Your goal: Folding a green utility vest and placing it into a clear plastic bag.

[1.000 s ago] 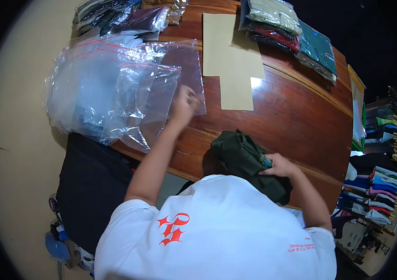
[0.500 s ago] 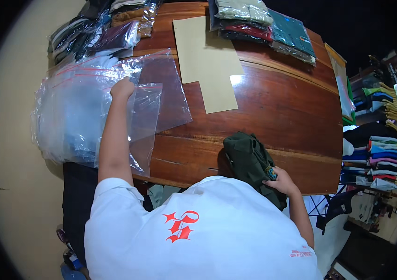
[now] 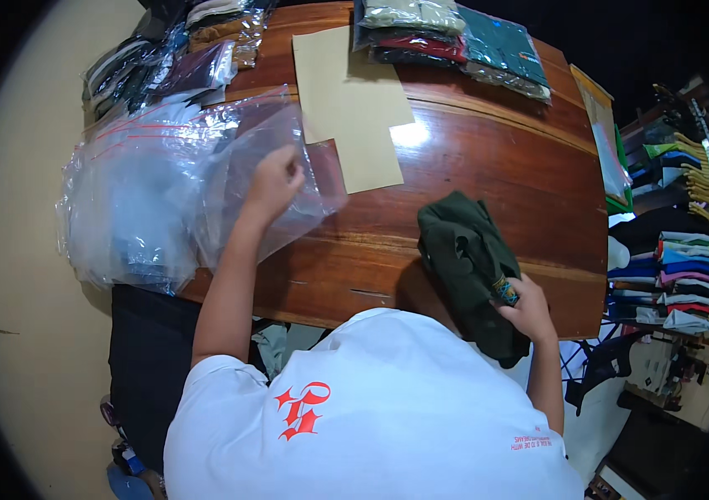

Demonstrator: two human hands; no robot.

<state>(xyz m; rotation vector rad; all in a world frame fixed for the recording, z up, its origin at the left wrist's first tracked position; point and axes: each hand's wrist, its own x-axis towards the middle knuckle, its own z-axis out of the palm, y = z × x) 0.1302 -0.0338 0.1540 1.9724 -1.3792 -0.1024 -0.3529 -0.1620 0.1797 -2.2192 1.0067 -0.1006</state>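
My left hand point(image 3: 274, 187) is over the left part of the wooden table, its fingers curled and pinched at the edge of a clear plastic bag point(image 3: 246, 187). The bag looks blurred and lifted, beside a heap of clear bags point(image 3: 134, 204) with red zip lines. On the right, my right hand point(image 3: 529, 310) grips the lower side of a rolled or folded dark green garment point(image 3: 464, 258). A small colourful patch shows on the cloth by my thumb. The garment is tilted over the table's near edge.
Brown card pieces point(image 3: 350, 108) lie mid-table. Bagged folded clothes point(image 3: 500, 54) are stacked at the back right, and more bagged clothes point(image 3: 196, 67) at the back left. Beyond the table's right side, garments point(image 3: 679, 267) hang on a rack.
My left hand has moved right from the bag heap, drawing a clear bag with it. My right hand has shifted slightly right with the green garment, which now shows more of its length.
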